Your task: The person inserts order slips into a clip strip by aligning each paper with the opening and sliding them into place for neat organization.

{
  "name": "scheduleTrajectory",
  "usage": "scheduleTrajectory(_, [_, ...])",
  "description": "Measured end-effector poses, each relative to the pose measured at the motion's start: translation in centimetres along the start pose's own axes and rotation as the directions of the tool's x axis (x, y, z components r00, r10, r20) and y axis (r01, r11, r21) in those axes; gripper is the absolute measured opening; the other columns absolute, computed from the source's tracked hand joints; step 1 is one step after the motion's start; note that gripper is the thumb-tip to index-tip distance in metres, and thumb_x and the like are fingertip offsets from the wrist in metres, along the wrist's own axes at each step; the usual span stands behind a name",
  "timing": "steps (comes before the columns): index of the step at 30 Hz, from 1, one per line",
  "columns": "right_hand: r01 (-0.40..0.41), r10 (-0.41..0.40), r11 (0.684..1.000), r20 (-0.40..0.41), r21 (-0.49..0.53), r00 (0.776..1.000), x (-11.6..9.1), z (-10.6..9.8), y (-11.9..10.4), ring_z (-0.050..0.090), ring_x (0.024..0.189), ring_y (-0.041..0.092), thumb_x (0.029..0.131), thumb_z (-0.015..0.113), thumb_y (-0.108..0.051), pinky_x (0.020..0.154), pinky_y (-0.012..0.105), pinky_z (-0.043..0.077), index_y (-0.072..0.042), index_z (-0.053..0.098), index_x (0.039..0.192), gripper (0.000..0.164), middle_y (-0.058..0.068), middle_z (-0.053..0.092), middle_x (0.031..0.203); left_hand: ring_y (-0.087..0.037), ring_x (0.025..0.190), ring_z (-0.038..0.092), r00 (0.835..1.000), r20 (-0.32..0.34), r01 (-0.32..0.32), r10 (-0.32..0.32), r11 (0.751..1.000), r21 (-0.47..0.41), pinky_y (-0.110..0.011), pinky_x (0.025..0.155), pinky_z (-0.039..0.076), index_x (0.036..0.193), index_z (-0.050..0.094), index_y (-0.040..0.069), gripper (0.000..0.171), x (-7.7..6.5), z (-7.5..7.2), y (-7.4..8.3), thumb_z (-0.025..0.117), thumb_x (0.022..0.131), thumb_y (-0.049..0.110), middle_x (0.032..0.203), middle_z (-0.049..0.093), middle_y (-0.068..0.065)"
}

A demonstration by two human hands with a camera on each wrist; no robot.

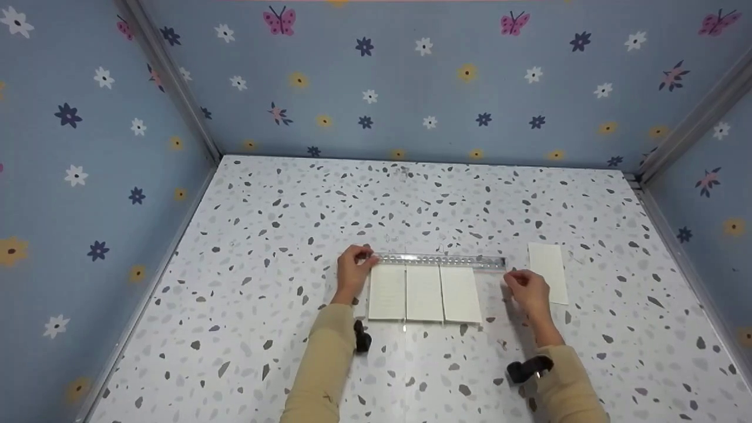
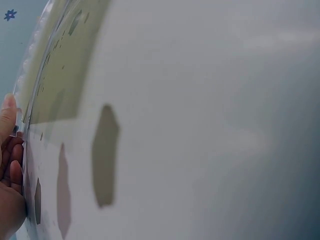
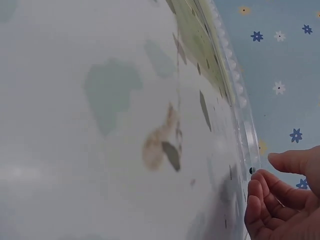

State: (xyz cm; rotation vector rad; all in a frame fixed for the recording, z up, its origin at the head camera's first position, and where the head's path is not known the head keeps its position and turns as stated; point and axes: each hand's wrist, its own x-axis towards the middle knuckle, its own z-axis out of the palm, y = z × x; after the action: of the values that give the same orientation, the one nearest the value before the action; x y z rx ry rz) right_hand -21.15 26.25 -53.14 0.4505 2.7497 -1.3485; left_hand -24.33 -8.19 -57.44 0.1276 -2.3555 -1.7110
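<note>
A clear plastic ruler point(image 1: 440, 260) with a row of round shapes along it lies across the far edges of three cream paper slips, the left point(image 1: 387, 292), middle point(image 1: 423, 294) and right point(image 1: 460, 295), set side by side. My left hand point(image 1: 353, 271) pinches the ruler's left end; in the left wrist view the thumb point(image 2: 7, 117) is on top and the fingers below. My right hand point(image 1: 530, 289) is beside the ruler's right end with loosely curled fingers. In the right wrist view its thumb point(image 3: 290, 161) stands apart from the fingers, with nothing seen between them.
Another cream slip point(image 1: 547, 273) lies to the right, just beyond my right hand. The speckled table point(image 1: 329, 205) meets blue walls point(image 1: 399, 82) with flower and butterfly prints at the back and both sides. Black wrist devices point(image 1: 529, 369) are worn over the sleeves.
</note>
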Motion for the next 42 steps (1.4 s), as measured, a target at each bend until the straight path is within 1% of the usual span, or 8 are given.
scheduleTrajectory(4, [-0.018,0.018,1.000,-0.043,0.000,0.999,0.5,-0.6,0.3,0.054,0.074,0.017,0.087,0.054,-0.022,0.058,0.023,0.044,0.002,0.057,0.105,0.030,0.013,0.058,0.091,-0.018,0.081,0.054,1.000,-0.007,-0.002,0.002,1.000,-0.002,-0.029,0.076,0.043,0.091,0.063,-0.001,0.019,0.0,0.0,-0.1,0.070,0.075,0.008,0.084,0.059,-0.006])
scheduleTrajectory(7, [0.004,-0.004,1.000,-0.075,-0.004,0.997,0.8,-1.1,0.7,0.054,0.072,0.017,0.087,0.054,-0.021,0.058,0.023,0.044,0.001,0.057,0.104,0.028,0.012,0.057,0.090,-0.018,0.081,0.054,1.000,-0.012,0.000,0.000,1.000,-0.008,-0.029,0.076,0.044,0.090,0.063,-0.001,0.019,0.0,0.0,-0.1,0.070,0.074,0.007,0.084,0.059,-0.006])
scheduleTrajectory(11, [0.050,-0.052,0.999,-0.113,-0.016,0.992,1.1,-1.9,1.0,0.054,0.081,0.022,0.088,0.053,-0.019,0.063,0.021,0.043,0.003,0.056,0.106,0.029,0.017,0.058,0.095,-0.020,0.081,0.055,0.999,-0.024,-0.026,0.025,1.000,-0.010,-0.031,0.076,0.044,0.089,0.064,-0.002,0.018,-0.1,0.0,-0.2,0.071,0.073,0.005,0.084,0.060,-0.008])
scheduleTrajectory(17, [0.060,-0.059,0.998,-0.174,0.003,0.983,2.1,-2.8,1.8,0.051,0.093,0.030,0.089,0.052,-0.020,0.074,0.034,0.043,0.007,0.053,0.110,0.034,0.022,0.054,0.103,-0.019,0.080,0.055,0.999,-0.032,-0.035,0.035,0.999,-0.002,-0.031,0.075,0.044,0.088,0.064,-0.002,0.019,-0.1,0.1,-0.2,0.071,0.072,0.005,0.084,0.060,-0.007])
scheduleTrajectory(24, [0.094,-0.113,0.992,-0.278,-0.082,0.954,5.8,-3.0,6.2,0.052,0.081,0.016,0.087,0.054,-0.030,0.062,0.017,0.041,0.001,0.055,0.107,0.037,0.012,0.056,0.096,-0.018,0.080,0.054,1.000,-0.026,-0.016,0.015,1.000,-0.003,-0.030,0.075,0.044,0.088,0.064,-0.001,0.019,0.0,0.1,-0.1,0.071,0.073,0.007,0.083,0.060,-0.007])
scheduleTrajectory(27, [0.087,-0.095,0.995,-0.299,-0.040,0.950,5.5,-3.5,5.5,0.052,0.086,0.023,0.087,0.055,-0.024,0.064,0.023,0.043,0.004,0.053,0.109,0.036,0.017,0.055,0.100,-0.018,0.081,0.054,1.000,-0.023,-0.008,0.008,1.000,0.002,-0.030,0.076,0.043,0.089,0.064,-0.001,0.019,0.0,0.1,-0.1,0.071,0.073,0.007,0.084,0.060,-0.006])
scheduleTrajectory(33, [0.075,-0.068,0.997,-0.315,0.008,0.947,4.0,-4.5,3.1,0.047,0.096,0.036,0.087,0.054,-0.013,0.082,0.043,0.038,0.010,0.050,0.111,0.034,0.026,0.049,0.108,-0.019,0.081,0.054,1.000,-0.025,-0.001,0.002,1.000,0.005,-0.030,0.077,0.044,0.089,0.064,-0.001,0.019,0.0,0.1,0.0,0.071,0.073,0.007,0.084,0.060,-0.007])
scheduleTrajectory(42, [-0.027,0.028,1.000,-0.275,0.007,0.961,4.9,-4.7,3.1,0.040,0.108,0.037,0.086,0.054,-0.014,0.089,0.043,0.035,0.010,0.043,0.120,0.043,0.027,0.039,0.117,-0.019,0.081,0.054,0.999,-0.012,-0.039,0.039,0.999,-0.025,-0.030,0.075,0.043,0.089,0.064,-0.002,0.019,-0.1,-0.1,-0.1,0.070,0.074,0.006,0.084,0.060,-0.008])
